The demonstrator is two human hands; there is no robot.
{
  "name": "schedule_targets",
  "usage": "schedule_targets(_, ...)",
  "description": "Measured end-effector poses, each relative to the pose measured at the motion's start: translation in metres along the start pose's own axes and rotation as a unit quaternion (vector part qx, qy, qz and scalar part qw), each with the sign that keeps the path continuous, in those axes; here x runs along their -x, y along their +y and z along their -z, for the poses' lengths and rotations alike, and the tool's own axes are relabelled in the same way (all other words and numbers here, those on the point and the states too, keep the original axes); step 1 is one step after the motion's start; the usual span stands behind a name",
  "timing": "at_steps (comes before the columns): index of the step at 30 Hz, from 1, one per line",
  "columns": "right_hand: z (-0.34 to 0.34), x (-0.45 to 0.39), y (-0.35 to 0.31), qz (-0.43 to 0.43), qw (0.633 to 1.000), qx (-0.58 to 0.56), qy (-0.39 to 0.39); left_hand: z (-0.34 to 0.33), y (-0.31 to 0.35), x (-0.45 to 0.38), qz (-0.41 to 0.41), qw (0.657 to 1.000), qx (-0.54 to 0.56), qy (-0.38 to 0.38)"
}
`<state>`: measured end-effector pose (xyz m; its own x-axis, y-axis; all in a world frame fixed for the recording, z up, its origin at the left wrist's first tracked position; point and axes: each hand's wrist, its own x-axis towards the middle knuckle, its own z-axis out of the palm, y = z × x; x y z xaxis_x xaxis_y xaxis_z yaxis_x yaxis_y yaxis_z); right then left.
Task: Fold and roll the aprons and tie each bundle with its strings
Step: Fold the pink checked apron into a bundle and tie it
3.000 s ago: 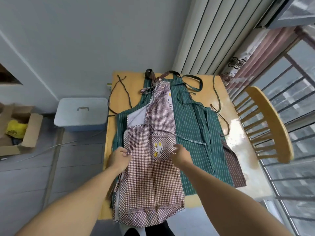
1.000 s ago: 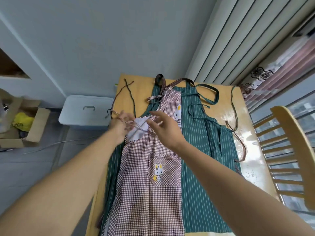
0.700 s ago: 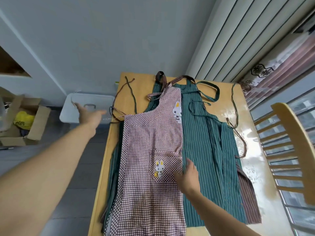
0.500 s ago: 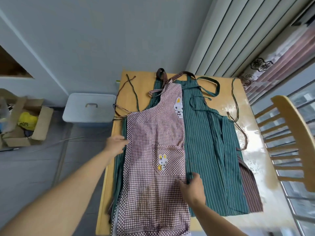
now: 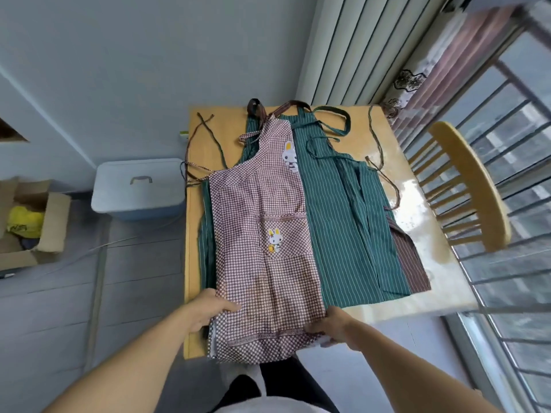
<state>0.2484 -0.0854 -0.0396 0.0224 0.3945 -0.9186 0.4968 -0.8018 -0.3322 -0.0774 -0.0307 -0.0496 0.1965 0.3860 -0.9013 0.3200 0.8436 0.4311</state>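
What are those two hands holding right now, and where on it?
Both hold the brown-and-white checked fabric apron near its bottom hem: left hand at the left corner, right hand at the right corner.

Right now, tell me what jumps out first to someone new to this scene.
The brown checked apron with its cartoon rabbits, folded lengthwise, lies on the green striped apron spread over the wooden table. At the near edge, the left hand and right hand hold its hem. A pale blue lidded bin sits on the floor to the left.
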Motion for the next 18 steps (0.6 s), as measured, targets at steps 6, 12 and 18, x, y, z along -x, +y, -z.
schedule_targets(6,-0.012,0.024,0.039,-0.02,0.997,-0.056,-0.046,-0.008,-0.032,0.005,-0.012,1.0,0.009,0.024)
schedule_targets(12,-0.012,0.038,0.056,0.045,0.928,-0.369,0.009,-0.028,-0.042,0.009,-0.037,0.992,0.083,0.083)
schedule_targets(18,-0.011,0.054,0.051,0.122,0.908,-0.396,0.059,-0.048,-0.058,0.019,-0.037,0.993,0.072,0.089)
